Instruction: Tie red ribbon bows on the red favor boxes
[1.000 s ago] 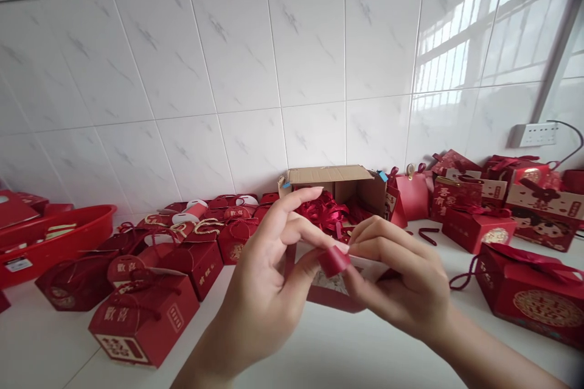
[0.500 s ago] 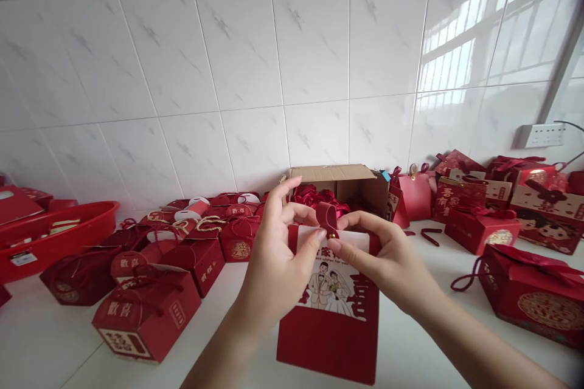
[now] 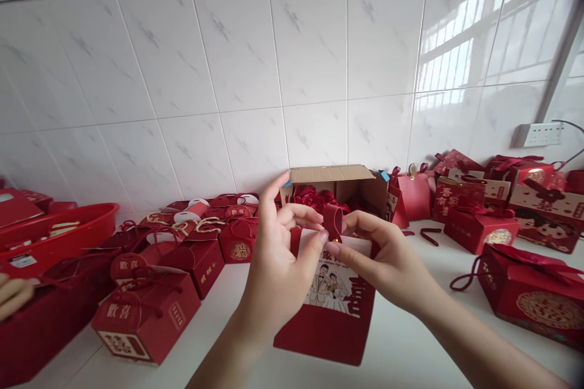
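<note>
A red gift bag [image 3: 319, 334] printed with a wedding couple hangs tilted in front of me, its lower part above the white table. From its top edge rises a looped red strap [image 3: 333, 222] with a small gold fastener [image 3: 336, 240] at its base. My left hand [image 3: 285, 255] pinches the strap's base between thumb and fingers, index finger raised. Opposite it, my right hand [image 3: 376, 249] closes thumb and fingertips on the same spot. The fingers partly hide the bag's upper corners.
Several red gift boxes [image 3: 148, 316] crowd the left, beside a red plastic basin [image 3: 91, 219]. Another person's hand [image 3: 16, 295] is at the left edge. Behind the bag lies an open cardboard box [image 3: 333, 174] with red ribbons. More boxes [image 3: 538, 304] stand at right, below a wall socket [image 3: 541, 135].
The bag's lower end has swung up and slightly left, while both my hands keep their pinch at the strap. Another person's hand and a large dark red box have appeared at the left.
</note>
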### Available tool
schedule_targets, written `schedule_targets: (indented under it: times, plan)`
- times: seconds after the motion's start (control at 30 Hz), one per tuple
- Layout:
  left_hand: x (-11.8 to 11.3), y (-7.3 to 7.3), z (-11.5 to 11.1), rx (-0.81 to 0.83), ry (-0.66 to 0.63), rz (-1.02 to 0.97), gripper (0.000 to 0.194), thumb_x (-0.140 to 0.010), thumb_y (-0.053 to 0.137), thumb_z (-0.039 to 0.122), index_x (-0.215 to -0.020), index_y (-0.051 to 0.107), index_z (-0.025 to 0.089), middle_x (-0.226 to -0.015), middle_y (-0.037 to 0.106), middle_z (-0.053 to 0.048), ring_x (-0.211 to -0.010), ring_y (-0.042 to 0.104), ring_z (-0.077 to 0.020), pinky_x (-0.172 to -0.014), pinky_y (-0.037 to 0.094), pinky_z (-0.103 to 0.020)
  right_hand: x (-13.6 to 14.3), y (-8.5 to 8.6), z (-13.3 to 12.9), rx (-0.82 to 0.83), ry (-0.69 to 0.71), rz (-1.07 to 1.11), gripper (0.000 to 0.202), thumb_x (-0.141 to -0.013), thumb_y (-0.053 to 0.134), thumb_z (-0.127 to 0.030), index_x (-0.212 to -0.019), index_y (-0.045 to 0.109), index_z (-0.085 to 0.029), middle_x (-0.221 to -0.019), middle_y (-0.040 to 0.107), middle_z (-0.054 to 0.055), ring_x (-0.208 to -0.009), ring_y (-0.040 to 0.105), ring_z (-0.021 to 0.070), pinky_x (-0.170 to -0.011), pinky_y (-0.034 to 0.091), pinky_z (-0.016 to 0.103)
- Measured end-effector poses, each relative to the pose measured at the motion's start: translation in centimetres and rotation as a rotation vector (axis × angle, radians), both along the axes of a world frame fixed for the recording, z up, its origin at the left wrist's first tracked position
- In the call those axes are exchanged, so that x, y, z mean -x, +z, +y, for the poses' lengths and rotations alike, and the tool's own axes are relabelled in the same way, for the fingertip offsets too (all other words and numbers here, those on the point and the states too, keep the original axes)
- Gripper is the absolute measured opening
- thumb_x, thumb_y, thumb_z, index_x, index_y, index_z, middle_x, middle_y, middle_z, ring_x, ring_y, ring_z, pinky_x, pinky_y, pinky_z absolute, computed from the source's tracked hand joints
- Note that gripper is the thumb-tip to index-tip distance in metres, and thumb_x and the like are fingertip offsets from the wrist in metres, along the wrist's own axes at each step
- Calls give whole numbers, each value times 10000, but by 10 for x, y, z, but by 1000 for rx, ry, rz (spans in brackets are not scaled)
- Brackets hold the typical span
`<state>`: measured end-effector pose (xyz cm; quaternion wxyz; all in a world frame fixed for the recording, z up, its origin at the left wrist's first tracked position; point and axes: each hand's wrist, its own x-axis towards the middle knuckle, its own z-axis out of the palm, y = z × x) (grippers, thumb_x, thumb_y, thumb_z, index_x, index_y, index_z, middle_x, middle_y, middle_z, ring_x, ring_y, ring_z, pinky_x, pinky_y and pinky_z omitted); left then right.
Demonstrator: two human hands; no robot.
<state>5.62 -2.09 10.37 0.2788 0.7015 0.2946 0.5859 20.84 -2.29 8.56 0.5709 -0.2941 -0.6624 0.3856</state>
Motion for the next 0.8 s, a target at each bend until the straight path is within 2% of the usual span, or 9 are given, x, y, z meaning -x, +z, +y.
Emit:
schedule_targets:
  times: [0.13,0.23,0.37,0.5,0.6,0.67,0.73,0.8]
  plan:
    - [1,-1,2,-18,69,31,726,-814,619,176,-1388,202,328,-1046,583,-39,-1056,568,-189,-877,482,-371,1,0,2,-96,-6,7,235,-735,722,-284,-719,514,-177,-643,517,-31,-529,474,82,-445,405,172]
    - [5,2,3,-94,166,-40,686,-803,648,223,-1362,256,298,-1145,553,-70,-1179,495,-220,-902,445,-369,-2,-3,13,-141,-124,-43,203,-740,694,-257,-703,511,-178,-621,505,-35,-510,465,79,-430,381,170]
    - [12,12,1,-189,163,-197,585,-817,641,194,-1304,334,299,-1078,577,-37,-1166,497,-185,-940,403,-332,-23,-12,50,-121,-447,-201,92,-739,649,-247,-732,605,-166,-583,551,-22,-521,518,109,-462,404,200]
    - [20,20,-1,-213,162,-263,542,-769,662,148,-1242,430,274,-1039,601,-29,-1133,519,-165,-921,405,-285,-75,-15,85,-95,-851,-162,81,-660,687,-226,-700,659,-160,-607,625,8,-529,556,150,-488,446,260]
    - [25,22,0,-243,189,-317,568,-727,666,116,-1230,456,273,-1012,617,-30,-1109,544,-174,-878,430,-288,-122,-5,86,-165,-1169,13,133,-747,608,-239,-839,643,-149,-885,642,83,-785,593,211,-668,499,359]
    - [27,22,2,-276,195,-352,581,-709,653,73,-1222,469,276,-994,624,-26,-1098,556,-179,-901,428,-308,-149,2,79,-244,-1363,138,212,-830,532,-261,-1004,582,-152,-1089,560,111,-979,536,220,-840,462,407]
    - [28,22,4,-306,195,-366,603,-682,645,32,-1212,486,273,-970,631,-21,-1089,565,-185,-927,422,-326,-170,5,75,-287,-1465,238,239,-880,472,-256,-1096,516,-163,-1195,466,112,-1111,459,200,-963,395,389]
    - [28,20,6,-307,194,-363,611,-673,640,16,-1208,495,273,-962,632,-20,-1095,564,-190,-942,420,-337,-183,0,79,-252,-1477,335,237,-878,469,-219,-1110,483,-171,-1233,406,109,-1167,413,184,-1004,368,354]
